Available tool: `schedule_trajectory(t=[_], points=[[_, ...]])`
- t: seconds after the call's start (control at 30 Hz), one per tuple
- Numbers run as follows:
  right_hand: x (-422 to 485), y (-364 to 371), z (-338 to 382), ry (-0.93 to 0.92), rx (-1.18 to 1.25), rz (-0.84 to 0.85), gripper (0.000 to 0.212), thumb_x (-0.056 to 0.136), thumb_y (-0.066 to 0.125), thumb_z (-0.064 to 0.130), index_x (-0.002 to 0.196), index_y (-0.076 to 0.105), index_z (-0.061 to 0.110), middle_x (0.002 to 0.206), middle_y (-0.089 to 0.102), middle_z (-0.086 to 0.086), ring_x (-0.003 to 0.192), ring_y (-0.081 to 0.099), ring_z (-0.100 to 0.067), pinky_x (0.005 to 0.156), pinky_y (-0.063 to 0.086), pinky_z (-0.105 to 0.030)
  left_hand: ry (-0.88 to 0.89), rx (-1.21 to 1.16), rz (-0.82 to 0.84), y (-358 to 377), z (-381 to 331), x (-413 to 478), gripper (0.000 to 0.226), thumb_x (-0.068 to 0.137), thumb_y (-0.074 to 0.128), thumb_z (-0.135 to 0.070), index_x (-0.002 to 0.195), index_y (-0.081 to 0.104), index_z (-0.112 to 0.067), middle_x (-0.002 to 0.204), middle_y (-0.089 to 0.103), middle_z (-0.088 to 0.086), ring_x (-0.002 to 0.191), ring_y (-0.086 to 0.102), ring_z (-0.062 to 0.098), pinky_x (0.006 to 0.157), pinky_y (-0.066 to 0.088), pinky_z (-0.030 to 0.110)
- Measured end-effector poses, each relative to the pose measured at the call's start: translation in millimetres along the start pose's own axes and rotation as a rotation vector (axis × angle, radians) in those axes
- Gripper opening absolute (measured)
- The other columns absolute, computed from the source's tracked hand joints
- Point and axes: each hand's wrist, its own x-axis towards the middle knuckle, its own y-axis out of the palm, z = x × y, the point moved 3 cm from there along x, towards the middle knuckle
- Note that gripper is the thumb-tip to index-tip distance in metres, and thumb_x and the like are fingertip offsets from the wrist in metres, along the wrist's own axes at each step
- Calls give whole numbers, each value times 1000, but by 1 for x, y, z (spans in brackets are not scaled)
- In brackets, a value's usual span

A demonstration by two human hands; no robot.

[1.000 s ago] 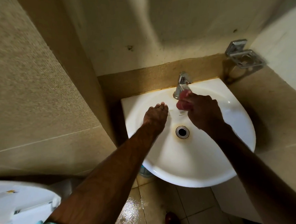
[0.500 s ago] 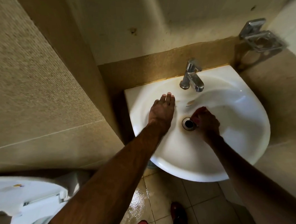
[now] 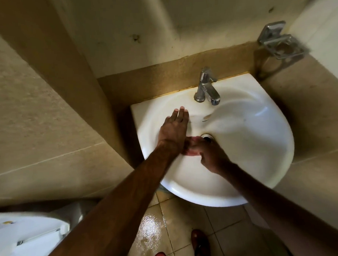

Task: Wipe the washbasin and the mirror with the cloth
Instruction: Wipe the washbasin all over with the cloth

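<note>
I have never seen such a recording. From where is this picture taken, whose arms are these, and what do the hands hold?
No machine: a person wears one camera on the head, looking down at their own arms. The left hand lies flat, fingers straight, on the inner wall of the washbasin. The right hand grips a reddish cloth beside the drain; the tap stands behind. A metal holder hangs on the right wall; a toilet shows lower left. No mirror is in view.

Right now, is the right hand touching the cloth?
Touching. The head view shows the right hand holding the pink cloth against the washbasin; the cloth sticks out directly from under its fingers.
</note>
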Motion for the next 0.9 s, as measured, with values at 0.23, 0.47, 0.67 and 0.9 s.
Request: schedule_trajectory(t=[0.23, 0.47, 0.67, 0.9], points=[[3, -69, -86, 250, -125, -150, 49, 96, 50, 1, 137, 66, 24, 146, 56, 6, 137, 49, -14, 111, 34, -11, 13, 18, -39, 13, 1, 0, 87, 89, 45, 8, 160, -3, -8, 168, -7, 7, 156, -1, 25, 124, 22, 36], [3, -2, 16, 95, 58, -172, 52, 73, 58, -9, 119, 76, 8, 124, 72, -7, 113, 65, -22, 97, 46, -16, -22, -1, 2, 12, -1, 3, 85, 93, 49, -2, 160, -3, -8, 168, -9, 8, 156, -3, 26, 125, 17, 39], [-4, 8, 18, -4, 180, 43, 72, 81, 51, -12, 139, 64, 28, 144, 60, 15, 134, 55, -5, 106, 49, -25, -20, 0, 43, 9, -1, 1, 95, 93, 64, -15, 160, -4, -9, 168, -8, 5, 156, -2, 24, 124, 20, 36], [-1, -38, -76, 336, -95, -54, 77, 75, 62, -2, 144, 59, 32, 158, 45, 3, 148, 39, -22, 119, 41, -39, 10, -27, 0, 4, -1, 1, 84, 92, 44, 8, 160, -2, -8, 168, -7, 7, 156, -1, 25, 123, 24, 36]])
